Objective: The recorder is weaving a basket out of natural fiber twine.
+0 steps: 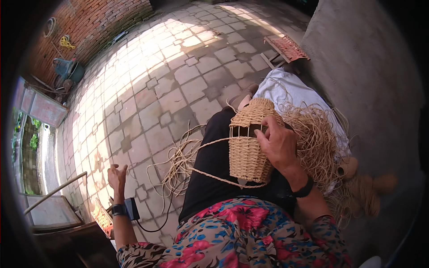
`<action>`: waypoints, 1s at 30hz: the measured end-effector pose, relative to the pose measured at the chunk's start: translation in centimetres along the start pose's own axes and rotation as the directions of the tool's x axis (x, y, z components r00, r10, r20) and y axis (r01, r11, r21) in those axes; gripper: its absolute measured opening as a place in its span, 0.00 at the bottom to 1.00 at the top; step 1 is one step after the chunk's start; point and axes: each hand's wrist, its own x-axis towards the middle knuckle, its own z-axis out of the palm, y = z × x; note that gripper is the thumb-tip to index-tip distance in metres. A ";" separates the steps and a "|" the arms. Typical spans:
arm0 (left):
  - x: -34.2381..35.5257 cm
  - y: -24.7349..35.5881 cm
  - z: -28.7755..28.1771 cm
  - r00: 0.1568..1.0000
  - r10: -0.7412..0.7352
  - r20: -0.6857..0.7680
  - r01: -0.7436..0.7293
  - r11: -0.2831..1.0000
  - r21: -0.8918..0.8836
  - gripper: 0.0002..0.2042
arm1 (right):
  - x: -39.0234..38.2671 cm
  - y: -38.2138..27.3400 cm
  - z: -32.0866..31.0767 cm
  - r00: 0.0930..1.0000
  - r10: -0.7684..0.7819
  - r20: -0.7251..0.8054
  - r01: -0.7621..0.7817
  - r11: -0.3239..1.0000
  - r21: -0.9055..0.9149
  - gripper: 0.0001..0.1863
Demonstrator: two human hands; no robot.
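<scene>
A tan woven cord basket (249, 158), narrowing toward its far end, lies across my lap. Around its middle runs a gap with bare upright strands and a dark inside. My right hand (279, 143) grips the basket's right side at this gap, thumb by the uprights and fingers bent. Out to the left, away from the basket, my left hand (117, 177) is raised over the paving with thumb and fingers apart; I see nothing in it. Loose tan cord (178, 163) trails from the basket to a tangle on the ground left of my leg.
To my right, a big heap of tan cord (313, 138) lies on a white sack (286, 87). Round tan pieces (347, 168) sit near it, beside a grey wall (371, 67). A low reddish rack (288, 48) stands ahead. A black cable (165, 219) hangs from a dark box at my left wrist.
</scene>
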 end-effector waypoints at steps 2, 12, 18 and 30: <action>-1.7 9.4 -2.5 0.933 0.100 0.347 0.137 0.791 -0.596 0.22 | 0.3 -0.1 1.3 1.000 0.003 0.001 -0.003 0.998 -0.061 0.10; -11.6 31.5 -5.2 0.307 0.662 0.684 0.918 -0.016 -0.397 0.11 | -1.6 0.4 0.0 0.994 -0.016 -0.112 0.033 0.987 0.157 0.11; -11.7 33.5 -5.7 0.596 0.685 0.418 0.272 0.318 -0.908 0.08 | -2.6 1.3 -0.4 0.989 0.038 -0.145 -0.006 0.977 0.215 0.11; -11.5 35.0 -7.1 0.699 0.662 0.270 0.133 0.250 -0.959 0.19 | -3.4 2.7 -0.3 0.984 0.129 -0.123 -0.066 0.905 0.420 0.08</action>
